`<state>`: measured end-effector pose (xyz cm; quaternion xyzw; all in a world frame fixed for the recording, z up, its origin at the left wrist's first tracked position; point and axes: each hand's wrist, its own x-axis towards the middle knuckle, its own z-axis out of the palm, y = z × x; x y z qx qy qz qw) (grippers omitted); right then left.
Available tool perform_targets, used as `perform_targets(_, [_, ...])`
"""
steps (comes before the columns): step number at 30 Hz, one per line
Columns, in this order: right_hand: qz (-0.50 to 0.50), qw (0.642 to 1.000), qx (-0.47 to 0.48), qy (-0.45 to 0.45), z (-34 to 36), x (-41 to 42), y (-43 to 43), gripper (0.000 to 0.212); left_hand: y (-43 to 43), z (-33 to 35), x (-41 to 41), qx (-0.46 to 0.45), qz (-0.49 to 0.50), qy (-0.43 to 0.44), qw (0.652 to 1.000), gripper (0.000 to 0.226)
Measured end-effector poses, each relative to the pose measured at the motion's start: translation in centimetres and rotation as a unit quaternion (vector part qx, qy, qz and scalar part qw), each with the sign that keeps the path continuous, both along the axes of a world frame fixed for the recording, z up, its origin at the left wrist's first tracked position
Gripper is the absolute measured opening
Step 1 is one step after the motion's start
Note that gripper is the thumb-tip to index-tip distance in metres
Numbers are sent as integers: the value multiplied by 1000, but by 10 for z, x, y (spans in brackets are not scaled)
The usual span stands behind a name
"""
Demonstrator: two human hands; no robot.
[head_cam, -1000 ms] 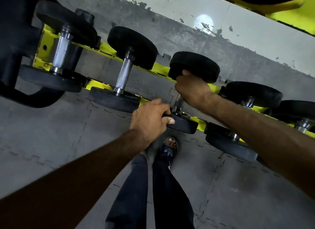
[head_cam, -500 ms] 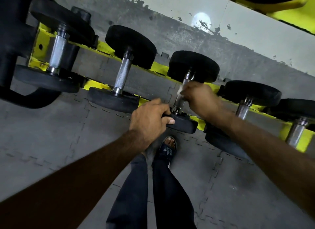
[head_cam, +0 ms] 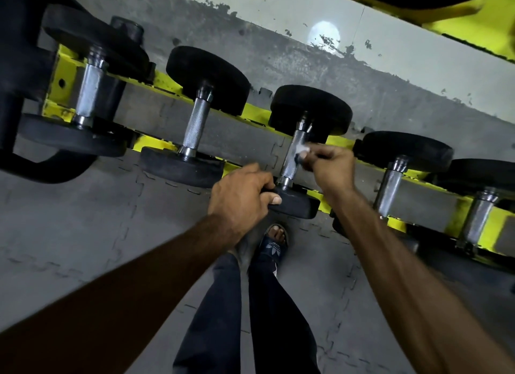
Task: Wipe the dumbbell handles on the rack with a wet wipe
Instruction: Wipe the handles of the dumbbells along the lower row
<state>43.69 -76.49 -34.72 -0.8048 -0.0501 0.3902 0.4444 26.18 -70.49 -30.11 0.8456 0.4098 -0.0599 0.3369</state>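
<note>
Several black dumbbells with knurled steel handles lie across the yellow rack (head_cam: pixel 164 145). My left hand (head_cam: pixel 241 196) grips the near rubber head (head_cam: pixel 298 203) of the middle dumbbell. My right hand (head_cam: pixel 331 167) pinches a small white wet wipe (head_cam: pixel 302 149) and presses it against the right side of that dumbbell's handle (head_cam: pixel 292 157), about midway along it. Most of the wipe is hidden in my fingers. The far head (head_cam: pixel 310 110) of this dumbbell rests on the back rail.
Neighbouring dumbbells sit at the left (head_cam: pixel 198 125) and at the right (head_cam: pixel 391 184) of the held one. A yellow upper shelf (head_cam: pixel 457 25) overhangs at top right. Below are grey interlocking floor mats (head_cam: pixel 83 220), my legs and a sandalled foot (head_cam: pixel 274 241).
My right hand slid down from the far head along the handle toward me, then shifted to the handle's right side, exposing the wipe. My left hand stayed on the near head.
</note>
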Motion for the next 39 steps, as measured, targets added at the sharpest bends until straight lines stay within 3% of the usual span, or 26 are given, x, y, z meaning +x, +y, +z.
perform_targets(4, [-14,998,-49,30,-4,1,-1,2,-2,-1,-1,3,3,-6,1000,19])
perform_targets(9, [-123,991,-21,41,-19,15,26,15,-4,-4,-1,12,5,-7,1000,18])
perform_targets(15, [25,981,-116,151,-20,-1,-16,18,-5,-4,-1,17,9,-5,1000,17])
perform_targets(17, [-6,978,-100,181,-20,4,-8,8,-5,-5,-1,17,13,-4,1000,17])
perform_targets(22, [-132,985,-11,113,-24,9,8,24,-6,-6,0,31,12,10,999,15])
perform_targets(24, [-96,991,9,93,-23,-1,-9,17,-6,-6,-1,30,15,8,999,15])
perform_targets(27, [115,993,-13,-29,-16,-10,-35,12,-8,-5,-1,27,26,2,999,16])
perform_targets(29, [286,949,2,-131,-11,-4,-38,7,-9,-4,-1,26,31,3,999,17])
perform_targets(31, [396,882,36,-254,-11,8,-29,5,-10,-3,-1,25,36,4,999,17])
perform_targets(33, [410,840,50,-351,-14,19,-14,7,-12,-3,-1,22,44,0,999,17])
perform_targets(36, [373,828,23,-419,-11,25,7,20,-13,-3,-1,21,49,-4,999,17])
perform_targets(38, [461,777,2,-428,-10,23,14,17,-13,-3,-2,21,51,-9,998,18])
perform_targets(39, [531,733,0,-426,-10,18,14,13,-13,-4,-2,21,51,-11,998,18])
